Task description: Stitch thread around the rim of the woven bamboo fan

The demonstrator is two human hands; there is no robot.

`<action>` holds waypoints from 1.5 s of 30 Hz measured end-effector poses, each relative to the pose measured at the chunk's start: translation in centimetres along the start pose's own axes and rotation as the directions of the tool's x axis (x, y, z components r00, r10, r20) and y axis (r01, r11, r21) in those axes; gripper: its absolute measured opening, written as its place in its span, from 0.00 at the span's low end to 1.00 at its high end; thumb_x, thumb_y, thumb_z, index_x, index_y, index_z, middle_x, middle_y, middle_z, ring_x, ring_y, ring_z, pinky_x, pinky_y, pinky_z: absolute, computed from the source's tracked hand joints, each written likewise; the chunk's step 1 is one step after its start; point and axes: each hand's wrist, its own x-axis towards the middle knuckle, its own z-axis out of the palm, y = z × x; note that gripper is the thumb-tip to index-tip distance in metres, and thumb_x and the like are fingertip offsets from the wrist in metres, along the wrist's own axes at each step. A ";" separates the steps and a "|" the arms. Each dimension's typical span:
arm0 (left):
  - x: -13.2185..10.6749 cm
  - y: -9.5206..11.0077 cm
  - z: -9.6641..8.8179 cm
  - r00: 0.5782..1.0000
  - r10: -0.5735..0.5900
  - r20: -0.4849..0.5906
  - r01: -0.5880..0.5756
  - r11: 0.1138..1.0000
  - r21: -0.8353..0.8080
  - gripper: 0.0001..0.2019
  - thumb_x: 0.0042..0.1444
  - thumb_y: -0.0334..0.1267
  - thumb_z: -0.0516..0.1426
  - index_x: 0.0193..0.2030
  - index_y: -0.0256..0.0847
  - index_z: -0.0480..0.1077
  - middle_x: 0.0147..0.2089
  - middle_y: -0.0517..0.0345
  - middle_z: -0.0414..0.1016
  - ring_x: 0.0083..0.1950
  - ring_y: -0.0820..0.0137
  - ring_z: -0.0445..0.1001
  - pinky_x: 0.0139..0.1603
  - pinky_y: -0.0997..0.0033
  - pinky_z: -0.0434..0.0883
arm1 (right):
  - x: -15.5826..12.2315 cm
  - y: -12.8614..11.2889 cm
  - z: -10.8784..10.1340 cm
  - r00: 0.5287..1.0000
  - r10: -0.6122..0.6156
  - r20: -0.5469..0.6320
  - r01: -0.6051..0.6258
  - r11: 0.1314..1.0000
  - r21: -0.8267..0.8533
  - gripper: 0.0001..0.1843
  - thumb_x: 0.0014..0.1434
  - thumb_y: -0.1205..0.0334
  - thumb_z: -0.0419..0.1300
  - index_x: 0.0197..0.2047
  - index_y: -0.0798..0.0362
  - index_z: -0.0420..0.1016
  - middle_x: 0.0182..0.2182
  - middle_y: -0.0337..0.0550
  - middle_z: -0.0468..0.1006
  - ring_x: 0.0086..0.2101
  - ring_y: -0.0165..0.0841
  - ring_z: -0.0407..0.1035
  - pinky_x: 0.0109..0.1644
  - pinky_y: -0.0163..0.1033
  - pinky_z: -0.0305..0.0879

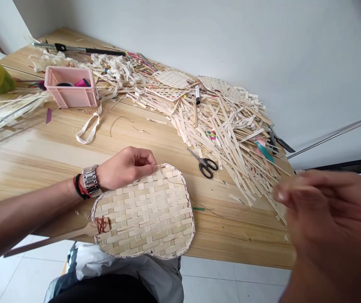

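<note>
Left hand point(125, 167) curled on rim of woven bamboo fan point(144, 214), pinch unclear; weave complete, edge stitching point(184, 185) round rim, loose thread point(193, 200) trailing; right hand point(328, 231) blurred, grip unclear.

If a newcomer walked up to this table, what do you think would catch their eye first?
Most striking is the woven bamboo fan in the foreground, with the left hand resting on its top edge. Behind it, a heap of bamboo strips spreads across the wooden table; the pink plastic box stands far left.
</note>
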 end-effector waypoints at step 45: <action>-0.2 0.5 0.5 0.999 -0.015 -0.041 0.013 0.999 -0.051 0.10 0.62 0.38 0.57 0.30 0.37 0.67 0.22 0.65 0.63 0.21 0.80 0.54 0.18 0.79 0.52 | -0.5 -1.7 11.7 0.753 -0.448 0.482 0.419 0.891 0.174 0.18 0.59 0.79 0.54 0.49 0.49 0.64 0.34 0.39 0.74 0.33 0.31 0.68 0.36 0.39 0.68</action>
